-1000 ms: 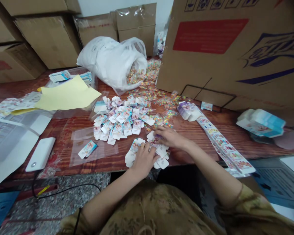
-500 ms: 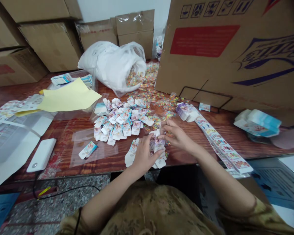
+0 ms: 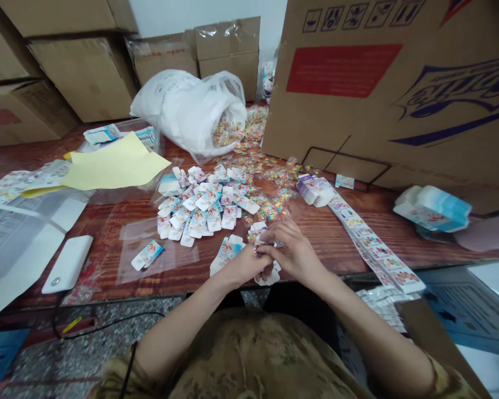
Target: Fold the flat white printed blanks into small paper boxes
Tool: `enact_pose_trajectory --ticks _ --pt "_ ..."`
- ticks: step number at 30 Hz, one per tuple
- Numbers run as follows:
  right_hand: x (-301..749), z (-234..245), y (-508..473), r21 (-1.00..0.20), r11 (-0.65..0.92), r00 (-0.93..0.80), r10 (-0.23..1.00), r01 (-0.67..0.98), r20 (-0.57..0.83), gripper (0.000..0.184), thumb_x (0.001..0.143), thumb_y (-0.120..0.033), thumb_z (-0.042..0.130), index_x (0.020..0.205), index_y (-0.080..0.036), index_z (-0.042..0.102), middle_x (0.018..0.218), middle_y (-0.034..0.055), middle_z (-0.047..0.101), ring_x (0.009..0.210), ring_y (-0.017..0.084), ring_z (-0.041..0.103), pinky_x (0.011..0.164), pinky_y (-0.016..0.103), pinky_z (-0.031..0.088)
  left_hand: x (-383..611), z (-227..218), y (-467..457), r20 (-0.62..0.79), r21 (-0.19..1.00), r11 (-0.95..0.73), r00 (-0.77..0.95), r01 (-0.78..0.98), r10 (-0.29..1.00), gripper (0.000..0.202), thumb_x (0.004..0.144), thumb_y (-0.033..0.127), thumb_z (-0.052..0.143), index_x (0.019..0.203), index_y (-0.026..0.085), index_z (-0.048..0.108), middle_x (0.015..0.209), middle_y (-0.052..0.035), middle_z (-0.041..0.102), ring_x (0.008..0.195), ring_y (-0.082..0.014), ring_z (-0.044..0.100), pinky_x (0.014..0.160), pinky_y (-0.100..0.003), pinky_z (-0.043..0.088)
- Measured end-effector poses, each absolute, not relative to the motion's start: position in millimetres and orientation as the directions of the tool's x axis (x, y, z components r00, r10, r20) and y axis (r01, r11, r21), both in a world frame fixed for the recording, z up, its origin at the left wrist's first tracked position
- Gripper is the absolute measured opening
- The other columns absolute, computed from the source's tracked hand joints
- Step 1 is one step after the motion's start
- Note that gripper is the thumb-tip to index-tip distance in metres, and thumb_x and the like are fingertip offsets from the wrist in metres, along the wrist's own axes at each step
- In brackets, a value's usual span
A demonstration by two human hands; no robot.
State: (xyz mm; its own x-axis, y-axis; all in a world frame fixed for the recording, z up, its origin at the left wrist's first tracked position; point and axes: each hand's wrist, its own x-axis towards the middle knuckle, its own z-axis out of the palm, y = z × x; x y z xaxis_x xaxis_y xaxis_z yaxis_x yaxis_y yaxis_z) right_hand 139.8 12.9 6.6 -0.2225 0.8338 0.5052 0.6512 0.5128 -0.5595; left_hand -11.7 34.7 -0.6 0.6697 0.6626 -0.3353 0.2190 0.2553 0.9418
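Observation:
My left hand (image 3: 244,267) and my right hand (image 3: 290,248) meet near the table's front edge, both closed on a small stack of white printed cards (image 3: 263,239) held just above the wood. A few more cards (image 3: 227,250) lie loose beside my left hand. Further back sits a heap of the same printed cards (image 3: 203,206), with tiny colourful pieces (image 3: 270,205) scattered around it.
A white plastic bag (image 3: 189,108) spills colourful pieces at the back. A big cardboard box (image 3: 399,88) stands at the right, with a long strip of cards (image 3: 370,241) before it. Yellow paper (image 3: 114,163), clear bags (image 3: 158,252) and a white power bank (image 3: 66,265) lie left.
Both hands have gathered cards from the table, lifted them and drawn them back toward the front edge, coming together around the stack.

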Motion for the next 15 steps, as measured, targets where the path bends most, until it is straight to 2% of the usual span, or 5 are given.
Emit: enact_pose_trajectory --ticks 4,6,9,12,15 --pt "136.5 12.2 8.3 -0.573 0.516 -0.222 0.834 0.636 0.505 0.013 0.09 -0.025 0.06 0.077 -0.024 0.063 0.081 0.0033 0.068 0.092 0.023 0.062 0.096 0.045 0.044 -14.1 -2.4 36.7 -0.284 0.959 0.2 0.65 0.201 0.705 0.005 0.072 0.022 0.049 0.071 0.018 0.052 0.051 0.005 0.049 0.045 -0.01 0.047 0.047 -0.022 0.038" --pt "136.0 11.2 5.6 -0.55 0.523 -0.233 0.827 0.65 0.511 0.012 0.091 -0.023 0.058 0.081 -0.026 0.064 0.085 0.0022 0.069 0.106 0.025 0.061 0.109 0.052 0.033 -16.4 -2.4 38.7 -0.193 0.975 0.081 0.613 0.206 0.766 0.014 0.072 0.022 0.054 0.084 0.018 0.054 0.059 0.0054 0.053 0.052 -0.0108 0.049 0.052 -0.022 0.039" --pt "134.4 6.8 2.4 -0.549 0.522 -0.261 0.836 0.653 0.484 0.013 0.092 -0.02 0.053 0.086 -0.027 0.062 0.083 -0.0001 0.07 0.113 0.025 0.06 0.116 0.058 0.021 -20.3 -5.2 41.3 -0.054 0.941 -0.143 0.554 0.306 0.83 0.011 0.072 0.021 0.057 0.083 0.017 0.058 0.07 0.0031 0.058 0.065 -0.0124 0.051 0.063 -0.024 0.04" --pt "132.5 6.8 -0.2 -0.614 0.503 -0.268 0.858 0.608 0.437 0.012 0.091 -0.021 0.055 0.081 -0.025 0.06 0.077 -0.0003 0.066 0.101 0.023 0.063 0.112 0.056 0.029 -23.0 -11.1 41.1 -0.065 0.928 -0.141 0.523 0.344 0.85 0.01 0.069 0.021 0.064 0.076 0.016 0.059 0.066 0.0045 0.056 0.064 -0.0122 0.05 0.062 -0.024 0.038" --pt "132.8 11.6 -3.0 -0.747 0.458 -0.144 0.883 0.482 0.448 0.009 0.089 -0.026 0.061 0.08 -0.024 0.06 0.082 0.0025 0.065 0.093 0.021 0.062 0.098 0.046 0.045 -25.5 -13.8 38.6 -0.097 0.983 0.002 0.51 0.183 0.855 0.019 0.066 0.026 0.072 0.078 0.015 0.062 0.068 0.0043 0.058 0.063 -0.0111 0.05 0.061 -0.023 0.039"
